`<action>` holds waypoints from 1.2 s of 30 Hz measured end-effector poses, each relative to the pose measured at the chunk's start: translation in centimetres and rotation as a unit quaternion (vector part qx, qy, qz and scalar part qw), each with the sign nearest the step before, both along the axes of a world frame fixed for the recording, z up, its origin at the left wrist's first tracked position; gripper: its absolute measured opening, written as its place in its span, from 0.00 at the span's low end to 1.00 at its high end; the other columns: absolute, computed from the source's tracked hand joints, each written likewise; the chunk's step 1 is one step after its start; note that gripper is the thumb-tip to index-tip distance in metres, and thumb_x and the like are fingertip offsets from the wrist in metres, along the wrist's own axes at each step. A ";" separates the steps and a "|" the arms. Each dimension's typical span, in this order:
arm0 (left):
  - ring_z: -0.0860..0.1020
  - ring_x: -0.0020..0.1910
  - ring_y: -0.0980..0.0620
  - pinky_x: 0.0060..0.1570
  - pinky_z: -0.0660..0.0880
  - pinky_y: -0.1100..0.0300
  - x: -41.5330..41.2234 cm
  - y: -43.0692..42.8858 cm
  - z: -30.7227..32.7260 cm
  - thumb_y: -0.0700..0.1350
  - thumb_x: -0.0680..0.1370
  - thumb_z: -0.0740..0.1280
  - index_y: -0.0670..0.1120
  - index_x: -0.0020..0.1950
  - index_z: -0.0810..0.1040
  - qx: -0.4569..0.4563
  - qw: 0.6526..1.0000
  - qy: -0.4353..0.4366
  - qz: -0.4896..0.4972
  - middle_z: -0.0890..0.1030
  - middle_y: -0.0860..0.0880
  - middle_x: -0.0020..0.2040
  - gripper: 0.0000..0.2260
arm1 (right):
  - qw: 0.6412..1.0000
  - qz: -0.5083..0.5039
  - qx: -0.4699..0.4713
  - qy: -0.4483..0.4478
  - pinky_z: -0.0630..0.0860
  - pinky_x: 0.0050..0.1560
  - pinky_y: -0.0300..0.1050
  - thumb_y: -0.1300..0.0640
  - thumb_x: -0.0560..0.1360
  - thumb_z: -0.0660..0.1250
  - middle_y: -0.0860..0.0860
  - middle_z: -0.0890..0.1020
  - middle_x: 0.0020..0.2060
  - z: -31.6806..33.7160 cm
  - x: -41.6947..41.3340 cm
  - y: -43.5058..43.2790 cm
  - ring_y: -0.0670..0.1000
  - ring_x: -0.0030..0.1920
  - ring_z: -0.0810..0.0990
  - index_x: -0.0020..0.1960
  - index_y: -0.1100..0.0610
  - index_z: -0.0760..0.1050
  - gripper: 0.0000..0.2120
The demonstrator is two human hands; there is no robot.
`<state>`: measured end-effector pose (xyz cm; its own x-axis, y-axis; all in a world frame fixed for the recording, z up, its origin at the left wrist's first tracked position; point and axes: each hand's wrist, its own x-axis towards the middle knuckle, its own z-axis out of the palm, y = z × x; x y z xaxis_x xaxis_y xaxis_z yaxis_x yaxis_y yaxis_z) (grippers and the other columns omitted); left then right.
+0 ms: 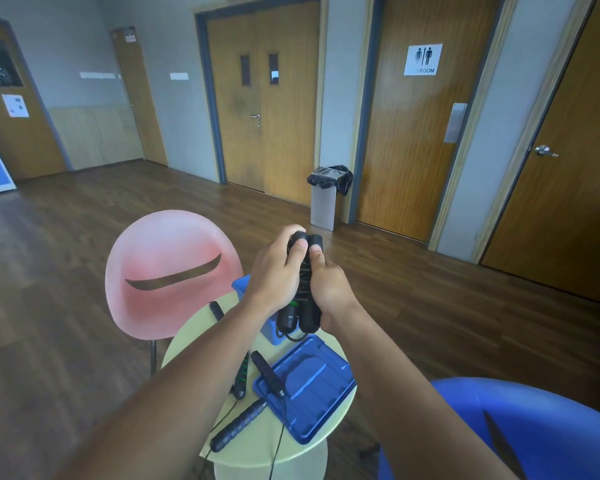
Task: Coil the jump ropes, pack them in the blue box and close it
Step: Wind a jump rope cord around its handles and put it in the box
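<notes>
A bundle of 2 black foam-gripped jump-rope handles (303, 271), set side by side with thin black cord wound round them, is held in the air above the far side of the round pale-yellow table (253, 441). The left hand (274, 271) is curled round the left handle with its thumb pressed near the top. The right hand (329, 289) is wrapped round the right handle, thumb likewise on top. Directly beneath the bundle, by the table's far edge, the open blue plastic box (241, 285) is largely hidden by the wrists, so its contents cannot be told. The flat blue plastic lid (309, 382) is laid apart from it at the table's right edge.

The step in hand is judged to be the finishing of 1 coil (a short loop of cord hangs loose below the handles), with packing to follow. 4 more handles are seen on the table:
- a black one (216, 310) at the far-left edge
- a green-banded one (241, 377) near the middle
- a smooth black one (267, 374) resting across the lid's left corner
- a ribbed black one (238, 424) at the near edge, with cords trailing over that edge

More coiling is therefore thought to remain.

For the next move, the loose loop would need tucking in. The bundle would then need to be lowered straight into the box with the grip held firm, so that the winding is not sprung. The handle on the lid must be lifted away before closing.
</notes>
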<state>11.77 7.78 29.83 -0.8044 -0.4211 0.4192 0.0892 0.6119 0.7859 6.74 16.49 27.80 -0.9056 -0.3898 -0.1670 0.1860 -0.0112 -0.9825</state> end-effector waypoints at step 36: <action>0.79 0.36 0.53 0.38 0.73 0.54 -17.1 -23.9 -11.6 0.69 0.69 0.71 0.50 0.43 0.74 -0.036 0.976 -0.154 -0.150 0.80 0.52 0.36 0.23 | 0.957 -0.157 0.230 -0.088 0.83 0.31 0.47 0.37 0.78 0.63 0.57 0.82 0.42 -5.5 -15.6 -15.4 0.57 0.38 0.85 0.47 0.59 0.79 0.24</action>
<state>-5.37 -16.16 18.26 -0.9794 -0.1266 0.1571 0.0380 0.6488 0.7600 -8.86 1.07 22.32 -0.9081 0.0471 -0.4160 0.4070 0.3321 -0.8509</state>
